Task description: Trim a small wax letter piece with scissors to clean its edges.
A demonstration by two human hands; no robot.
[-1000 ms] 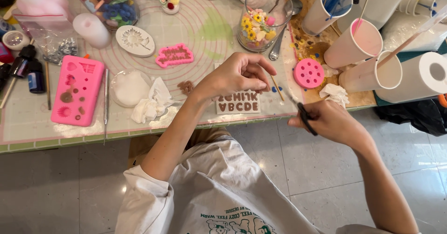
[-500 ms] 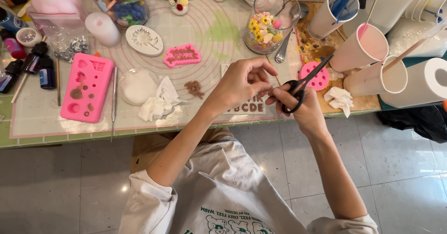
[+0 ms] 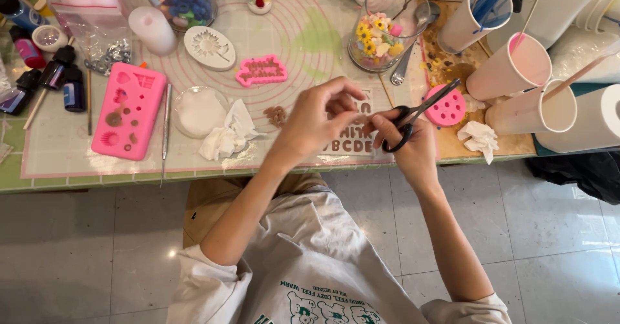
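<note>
My right hand (image 3: 407,144) grips small black scissors (image 3: 413,119), fingers through the loops, blades pointing up and right toward a round pink mould (image 3: 447,110). My left hand (image 3: 316,121) hovers just left of the scissors, thumb and fingers pinched on something thin and pale that is too small to make out. Both hands are held above the table's front edge, over a clear letter mould (image 3: 352,144).
A craft mat (image 3: 284,46) carries a pink rectangular mould (image 3: 128,110), a pink lettered mould (image 3: 261,71), a white oval mould (image 3: 209,48), crumpled tissue (image 3: 227,137) and a glass jar of small flowers (image 3: 381,30). Paper cups (image 3: 516,69) with sticks stand right; dark bottles (image 3: 61,82) left.
My right hand rose from below the table edge with the scissors and came up beside my left hand. The left hand stayed over the letter mould, fingers pinched.
</note>
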